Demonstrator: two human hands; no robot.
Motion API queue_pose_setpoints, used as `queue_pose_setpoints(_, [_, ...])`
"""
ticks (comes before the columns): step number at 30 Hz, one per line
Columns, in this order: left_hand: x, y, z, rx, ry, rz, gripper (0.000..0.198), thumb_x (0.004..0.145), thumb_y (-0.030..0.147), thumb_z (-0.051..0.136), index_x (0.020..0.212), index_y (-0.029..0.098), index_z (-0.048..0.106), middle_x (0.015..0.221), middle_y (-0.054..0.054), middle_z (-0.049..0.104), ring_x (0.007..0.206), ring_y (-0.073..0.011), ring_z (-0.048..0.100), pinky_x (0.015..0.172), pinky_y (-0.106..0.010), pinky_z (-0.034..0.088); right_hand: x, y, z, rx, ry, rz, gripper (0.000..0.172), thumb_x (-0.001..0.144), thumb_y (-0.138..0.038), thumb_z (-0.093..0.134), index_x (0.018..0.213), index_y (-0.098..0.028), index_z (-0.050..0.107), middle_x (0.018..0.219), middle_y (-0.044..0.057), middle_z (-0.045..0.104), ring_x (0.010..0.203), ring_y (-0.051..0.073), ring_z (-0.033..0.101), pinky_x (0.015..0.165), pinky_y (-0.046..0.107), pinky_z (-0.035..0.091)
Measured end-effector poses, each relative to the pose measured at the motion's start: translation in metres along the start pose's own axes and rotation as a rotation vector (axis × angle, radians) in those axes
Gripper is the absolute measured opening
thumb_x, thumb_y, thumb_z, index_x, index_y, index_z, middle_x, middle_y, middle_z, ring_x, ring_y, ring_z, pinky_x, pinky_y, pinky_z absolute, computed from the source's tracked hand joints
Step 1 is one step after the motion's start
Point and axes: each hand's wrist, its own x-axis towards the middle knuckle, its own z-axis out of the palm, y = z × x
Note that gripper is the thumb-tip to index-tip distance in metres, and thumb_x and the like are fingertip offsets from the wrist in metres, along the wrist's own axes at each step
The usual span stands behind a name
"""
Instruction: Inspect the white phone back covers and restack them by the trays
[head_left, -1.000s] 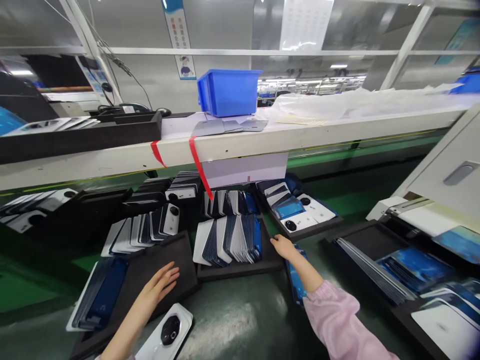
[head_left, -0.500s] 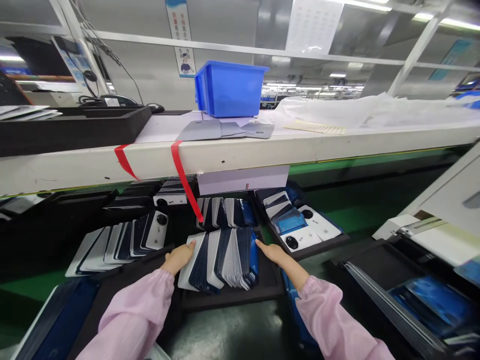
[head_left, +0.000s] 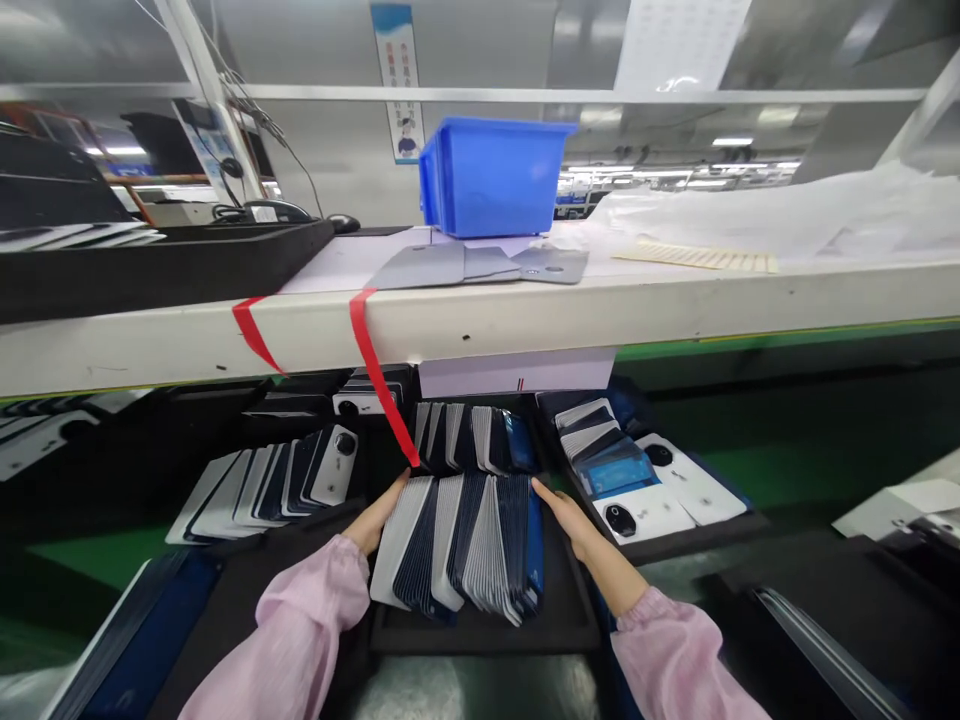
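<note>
Factory aisle with long strip lights in the distance, and a white table point(head_left: 525, 320) crossing the frame from side to side. One blue plastic bin point(head_left: 491, 180) stands on it at upper centre, above some grey sheets point(head_left: 465, 266), and two red straps point(head_left: 373, 365) hang over its edge. Below the table, at lower centre, a black foam tray point(head_left: 480, 635) carries one leaning stack of phone back covers point(head_left: 457, 540), white and navy, too many to count. A second stack point(head_left: 472, 437) sits just behind it, a third row point(head_left: 270, 490) lies to the left, and two white covers point(head_left: 645, 510) lie flat in another tray point(head_left: 675, 548) to the right. The left hand point(head_left: 379, 525) and right hand point(head_left: 566, 520), in pink sleeves point(head_left: 296, 620), flank the front stack, fingers straight and touching its sides; whether they grip it, I cannot tell.
</note>
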Motion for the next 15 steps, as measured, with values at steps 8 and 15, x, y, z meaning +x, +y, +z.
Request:
queue_pose_setpoints(8, [-0.004, -0.016, 0.013, -0.163, -0.012, 0.023, 0.032, 0.109, 0.039, 0.073, 0.132, 0.018, 0.071, 0.131, -0.011, 0.076, 0.105, -0.0268, 0.078, 0.089, -0.046, 0.068, -0.006, -0.007, 0.002, -0.071, 0.014, 0.066, 0.032, 0.107, -0.038, 0.074, 0.132, -0.018, 0.071, 0.133, 0.01, 0.075, 0.113, 0.027, 0.076, 0.096, 0.049, 0.065])
queue_pose_setpoints(15, [-0.004, -0.015, 0.011, -0.205, -0.041, 0.053, 0.031, 0.109, 0.04, 0.073, 0.131, 0.018, 0.072, 0.129, -0.01, 0.077, 0.104, -0.0265, 0.078, 0.088, -0.045, 0.068, -0.003, -0.013, -0.008, -0.107, 0.029, 0.044, 0.029, 0.107, -0.04, 0.073, 0.127, -0.019, 0.074, 0.132, 0.009, 0.077, 0.113, 0.027, 0.077, 0.098, 0.049, 0.065])
